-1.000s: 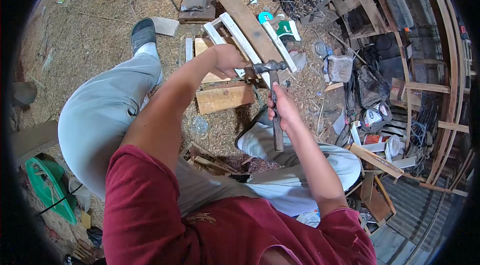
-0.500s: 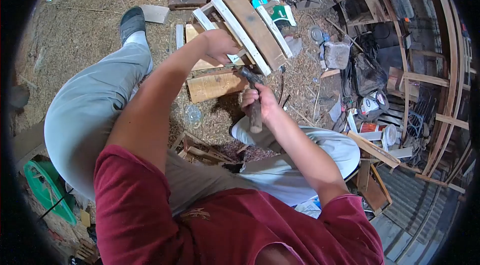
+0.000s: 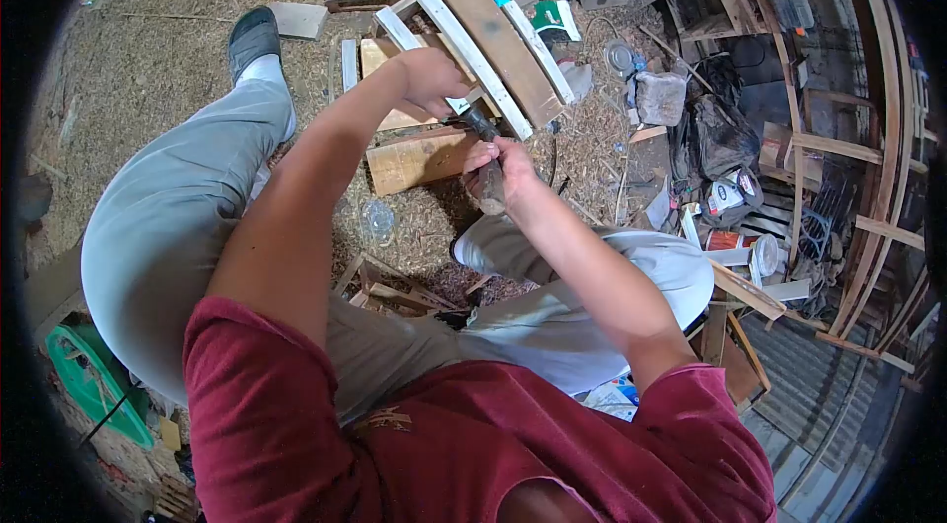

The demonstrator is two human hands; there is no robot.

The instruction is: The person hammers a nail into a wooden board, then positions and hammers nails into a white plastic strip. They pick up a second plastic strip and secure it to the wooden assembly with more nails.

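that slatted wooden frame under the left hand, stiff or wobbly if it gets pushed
Probably stiff: the slatted frame is straight boards and white slats joined crosswise. It may slide or rock, sitting on loose sawdust; the left hand grips it while the right hand holds a hammer. Likely fairly light, being thin slats.

Both arms are bare from short maroon sleeves and reach forward and downward, converging ahead of the body. The left arm stretches almost straight, its wrist bent downward, and the left hand (image 3: pixel 434 79) is knuckles-up with the fingers curled under; what they press or pinch is hidden. The right arm is bent at the elbow and angled inward, and the right hand (image 3: pixel 503 173) is clenched in a fist around a dark wooden-handled hammer (image 3: pixel 480 123), just below the left hand.
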